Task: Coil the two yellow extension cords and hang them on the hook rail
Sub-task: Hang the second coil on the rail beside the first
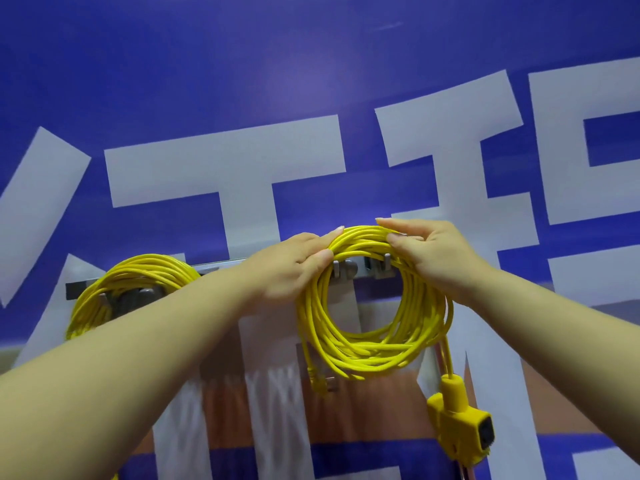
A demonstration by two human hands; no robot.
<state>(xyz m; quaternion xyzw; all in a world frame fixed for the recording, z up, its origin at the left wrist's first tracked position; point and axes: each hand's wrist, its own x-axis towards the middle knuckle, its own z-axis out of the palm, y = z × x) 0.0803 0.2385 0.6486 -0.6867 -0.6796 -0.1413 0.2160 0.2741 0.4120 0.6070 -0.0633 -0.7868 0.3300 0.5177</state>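
One coiled yellow extension cord [367, 355] is held up against the grey hook rail [360, 271] on the wall. My left hand [291, 265] grips the coil's top left and my right hand [436, 254] grips its top right, both over the rail's hooks. Its yellow socket block [460, 427] and plug [320, 381] dangle below the loop. A second coiled yellow cord [138, 275] hangs on the rail's left end, partly hidden behind my left forearm.
The wall behind is a blue banner [311, 81] with large white characters. Bare metal hooks [346, 268] show inside the held loop. A metal pole [467, 472] runs down at the lower right.
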